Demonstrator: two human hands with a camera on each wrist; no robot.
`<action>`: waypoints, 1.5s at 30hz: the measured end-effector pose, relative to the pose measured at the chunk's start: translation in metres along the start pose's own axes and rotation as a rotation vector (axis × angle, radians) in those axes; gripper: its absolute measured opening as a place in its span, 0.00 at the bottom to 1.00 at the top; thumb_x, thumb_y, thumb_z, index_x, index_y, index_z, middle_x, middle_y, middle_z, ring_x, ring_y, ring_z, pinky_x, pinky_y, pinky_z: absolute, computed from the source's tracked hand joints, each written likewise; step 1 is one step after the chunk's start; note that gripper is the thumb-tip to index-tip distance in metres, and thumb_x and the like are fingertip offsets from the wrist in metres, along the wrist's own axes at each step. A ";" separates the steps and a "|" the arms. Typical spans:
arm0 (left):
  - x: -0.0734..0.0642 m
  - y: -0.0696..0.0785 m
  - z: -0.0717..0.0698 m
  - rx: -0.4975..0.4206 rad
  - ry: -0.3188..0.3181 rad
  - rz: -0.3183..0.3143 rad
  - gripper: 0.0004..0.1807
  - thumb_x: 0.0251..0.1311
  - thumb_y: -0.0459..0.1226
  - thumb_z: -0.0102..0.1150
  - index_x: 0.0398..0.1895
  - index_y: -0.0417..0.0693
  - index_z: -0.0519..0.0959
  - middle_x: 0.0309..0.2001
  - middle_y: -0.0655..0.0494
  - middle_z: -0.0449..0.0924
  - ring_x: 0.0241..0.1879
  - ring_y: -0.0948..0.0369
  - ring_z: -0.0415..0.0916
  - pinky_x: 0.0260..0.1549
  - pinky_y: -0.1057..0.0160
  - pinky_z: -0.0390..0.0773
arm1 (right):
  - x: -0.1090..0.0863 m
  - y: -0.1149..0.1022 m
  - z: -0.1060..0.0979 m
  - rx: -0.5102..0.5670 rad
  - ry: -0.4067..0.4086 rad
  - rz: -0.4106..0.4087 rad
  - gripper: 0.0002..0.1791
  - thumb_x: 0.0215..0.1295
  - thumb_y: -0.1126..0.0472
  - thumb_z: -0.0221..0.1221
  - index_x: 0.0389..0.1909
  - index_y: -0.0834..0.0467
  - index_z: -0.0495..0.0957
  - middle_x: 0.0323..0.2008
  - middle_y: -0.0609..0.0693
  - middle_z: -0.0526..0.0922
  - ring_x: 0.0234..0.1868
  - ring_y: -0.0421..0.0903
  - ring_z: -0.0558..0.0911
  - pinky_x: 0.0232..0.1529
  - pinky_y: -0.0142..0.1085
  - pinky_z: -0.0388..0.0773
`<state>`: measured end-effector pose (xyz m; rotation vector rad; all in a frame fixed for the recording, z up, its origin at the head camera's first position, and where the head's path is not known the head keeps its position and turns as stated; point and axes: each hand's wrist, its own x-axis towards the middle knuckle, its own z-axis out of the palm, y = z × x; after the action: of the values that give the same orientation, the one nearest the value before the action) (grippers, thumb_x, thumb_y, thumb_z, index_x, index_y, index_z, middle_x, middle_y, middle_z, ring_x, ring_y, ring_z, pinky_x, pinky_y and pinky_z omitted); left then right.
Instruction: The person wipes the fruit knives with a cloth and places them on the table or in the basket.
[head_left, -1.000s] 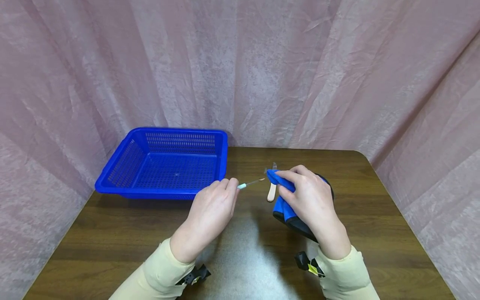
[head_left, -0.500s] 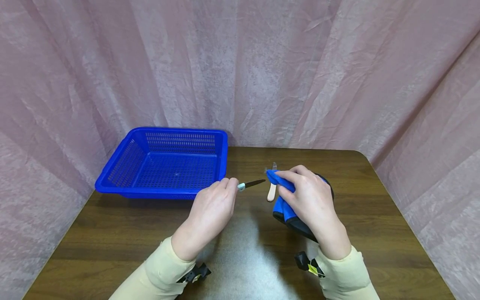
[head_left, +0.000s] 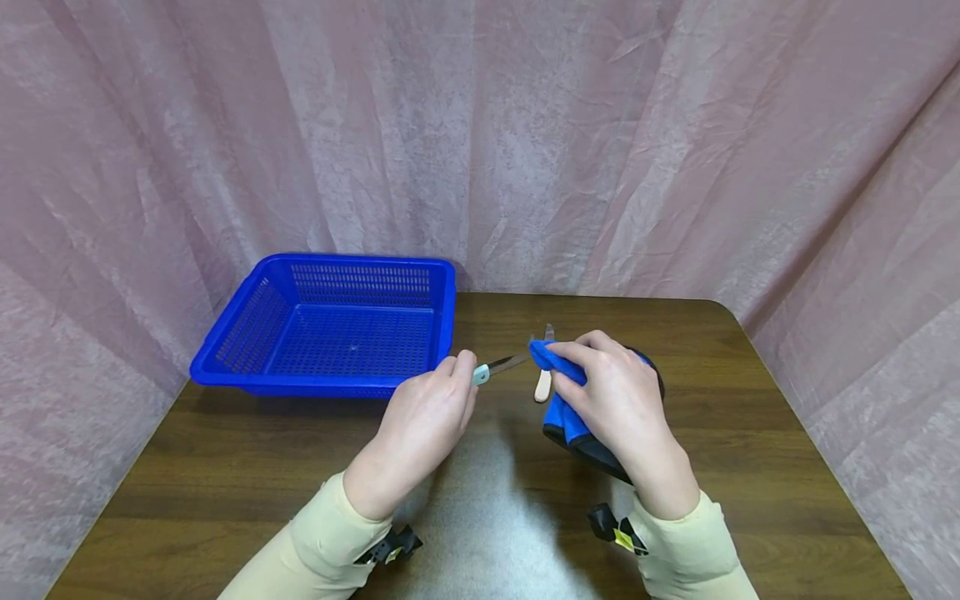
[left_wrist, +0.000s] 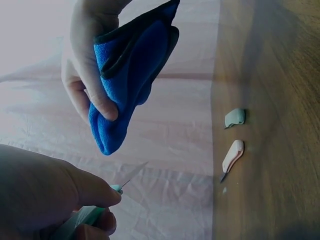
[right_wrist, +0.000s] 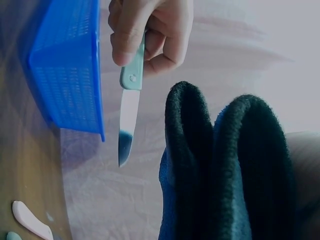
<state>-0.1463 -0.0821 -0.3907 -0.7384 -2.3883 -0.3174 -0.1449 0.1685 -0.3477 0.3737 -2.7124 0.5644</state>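
Mint-green plastic forms the handle of a short knife with a slim metal blade (right_wrist: pixel 128 105), pinched between the thumb and curled fingers of the left hand (head_left: pixel 423 412) and held in the air above the brown wood-grain table (head_left: pixel 750 450). Facing it, the right hand (head_left: pixel 618 392) grips a folded blue plush cloth with dark edging (left_wrist: pixel 131 82), fingers bent round its folds. Work with this knife looks under way and unfinished, I judge: both wrist views show blade and cloth near each other but apart. An ivory-handled knife (left_wrist: pixel 233 155) and a pale green object of unclear kind (left_wrist: pixel 235 118) lie on the table, in neither hand; whether anything is left to do with them cannot be told. Just beyond the left hand stands a blue perforated plastic basket (head_left: pixel 315 381). Against half a second ago, the dark-looking blade now appears paler and turned, and the cloth has shifted slightly toward it; the basket and ivory-handled knife have stayed put.
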 end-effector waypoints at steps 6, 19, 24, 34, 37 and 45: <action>0.000 0.001 0.000 0.008 0.014 -0.002 0.17 0.69 0.34 0.73 0.39 0.40 0.70 0.24 0.52 0.71 0.14 0.55 0.74 0.11 0.56 0.73 | 0.000 -0.002 0.003 -0.002 -0.007 -0.013 0.18 0.69 0.58 0.73 0.59 0.47 0.92 0.49 0.52 0.88 0.43 0.55 0.87 0.44 0.55 0.83; -0.001 0.002 0.000 -0.009 -0.027 -0.007 0.19 0.65 0.32 0.76 0.40 0.40 0.70 0.27 0.52 0.71 0.15 0.56 0.74 0.12 0.57 0.74 | -0.001 -0.005 0.005 -0.001 0.000 -0.034 0.18 0.68 0.59 0.72 0.58 0.47 0.93 0.48 0.50 0.89 0.44 0.55 0.88 0.44 0.55 0.83; -0.001 0.001 0.002 0.013 0.016 0.012 0.18 0.65 0.33 0.75 0.38 0.41 0.70 0.25 0.53 0.70 0.14 0.56 0.72 0.11 0.57 0.72 | -0.001 -0.007 0.007 0.008 0.003 -0.049 0.17 0.68 0.58 0.73 0.57 0.47 0.93 0.46 0.50 0.88 0.43 0.54 0.87 0.44 0.54 0.83; -0.001 0.005 0.003 0.022 -0.001 0.021 0.18 0.67 0.36 0.76 0.38 0.43 0.71 0.24 0.54 0.71 0.15 0.57 0.72 0.11 0.58 0.69 | -0.001 -0.011 0.011 0.013 0.013 -0.093 0.17 0.66 0.58 0.76 0.55 0.48 0.93 0.46 0.50 0.88 0.42 0.52 0.87 0.43 0.50 0.83; -0.001 0.006 0.004 0.021 -0.019 0.025 0.18 0.68 0.36 0.76 0.38 0.43 0.71 0.24 0.55 0.72 0.16 0.58 0.72 0.11 0.59 0.69 | -0.001 -0.012 0.013 0.009 0.005 -0.113 0.17 0.66 0.59 0.76 0.55 0.48 0.93 0.46 0.50 0.89 0.43 0.52 0.87 0.44 0.50 0.84; -0.001 0.008 0.005 0.020 -0.027 0.031 0.19 0.69 0.37 0.76 0.38 0.43 0.70 0.24 0.55 0.73 0.16 0.57 0.74 0.11 0.59 0.69 | -0.003 -0.016 0.016 0.003 -0.009 -0.167 0.17 0.65 0.60 0.75 0.55 0.48 0.93 0.44 0.49 0.87 0.40 0.50 0.86 0.44 0.49 0.83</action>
<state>-0.1435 -0.0739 -0.3946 -0.7738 -2.3991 -0.2716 -0.1416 0.1479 -0.3572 0.5981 -2.6564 0.5207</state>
